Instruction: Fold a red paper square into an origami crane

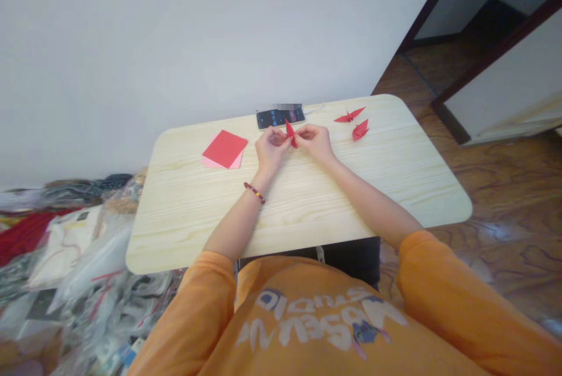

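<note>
At a rounded pale wood-grain table (302, 215), the left hand (270, 150) and right hand (314, 142) meet, pinching a small folded red paper figure (290, 133) between them. Beyond lie a finished-looking red origami crane (349, 115) and another folded red piece (360, 129); unfolded square red and pink paper sheets (225, 149) remain stacked.

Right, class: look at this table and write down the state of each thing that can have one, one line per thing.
Left hand: pinching the red folded paper.
Right hand: pinching the same paper.
Red folded paper: held between both hands, point upward.
Red origami crane: folded, wings spread, lying down.
Second red origami piece: folded, lying down.
Red and pink paper squares: unfolded, stacked, red on top.
Smartphone: lying flat, screen lit.
Beaded bracelet: worn on the left wrist.
</note>
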Demonstrator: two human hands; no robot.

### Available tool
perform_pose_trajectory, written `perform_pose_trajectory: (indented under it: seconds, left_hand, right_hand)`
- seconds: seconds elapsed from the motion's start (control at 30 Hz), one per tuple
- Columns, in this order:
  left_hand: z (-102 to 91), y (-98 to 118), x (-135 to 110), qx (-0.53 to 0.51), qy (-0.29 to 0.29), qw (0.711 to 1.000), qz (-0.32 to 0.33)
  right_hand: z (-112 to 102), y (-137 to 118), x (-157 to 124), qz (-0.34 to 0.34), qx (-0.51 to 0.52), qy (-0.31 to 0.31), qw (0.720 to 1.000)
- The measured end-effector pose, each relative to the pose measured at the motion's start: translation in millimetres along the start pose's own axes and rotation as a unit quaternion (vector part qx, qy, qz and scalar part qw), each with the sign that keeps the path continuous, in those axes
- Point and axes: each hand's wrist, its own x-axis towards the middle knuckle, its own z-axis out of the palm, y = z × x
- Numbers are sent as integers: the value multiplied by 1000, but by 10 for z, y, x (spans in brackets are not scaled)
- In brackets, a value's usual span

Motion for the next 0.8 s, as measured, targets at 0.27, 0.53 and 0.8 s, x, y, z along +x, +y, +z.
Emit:
perform_pose_trajectory:
  seconds: [0.27,0.53,0.8]
  left_hand:
    - [-5,-19,-25,17,-6,999,27]
    - [-27,-6,-9,22,-10,999,48]
    - [-37,-61,31,15,-22,1000,15]
  right_hand:
    - [-15,-15,-2,-61,8,-11,998]
    - [-14,-73,-15,-37,44,-19,998]
    - [-8,-70,17,11,73,-29,997]
